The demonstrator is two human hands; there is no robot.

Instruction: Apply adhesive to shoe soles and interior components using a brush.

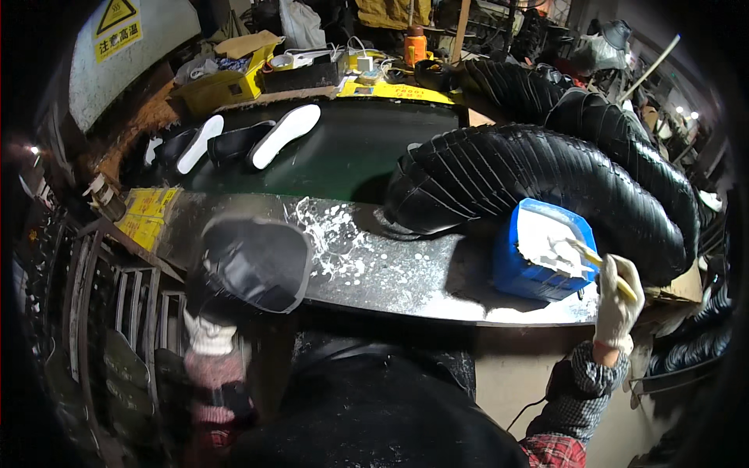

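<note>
1. Your right hand (620,300) clasps a pale-yellow-handled brush (589,252) at the blue plastic tub (524,269).
2. Left hand (209,337): grip hidden by a blurred, rounded black piece (253,265), seemingly uncoated.
3. White-soled black shoes (285,137) beyond look done.

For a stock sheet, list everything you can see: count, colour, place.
White-splashed grey bench: 1, grey, centre
Flat dark green belt: 1, green, behind bench
Black white-soled shoes: at least 2, black and white, belt's left
Blue plastic tub of white paste: 1, blue, bench's right
Slim pale-handled tool: 1, pale, tub's right rim
Blurred curved black piece: 1, black, front left
Long ribbed black stacks: at least 2, black, right
Yellow plastic bin: 1, yellow, back left
Orange bottle: 1, orange, back centre
Rectangular yellow warning sign: 1, yellow, upper left
Slatted grey rack: at least 1, grey, left
Other dim clutter: uncountable, mixed, back
White-gloved left hand: 1, white, on black piece
White-gloved right hand: 1, white, holding tool
</note>
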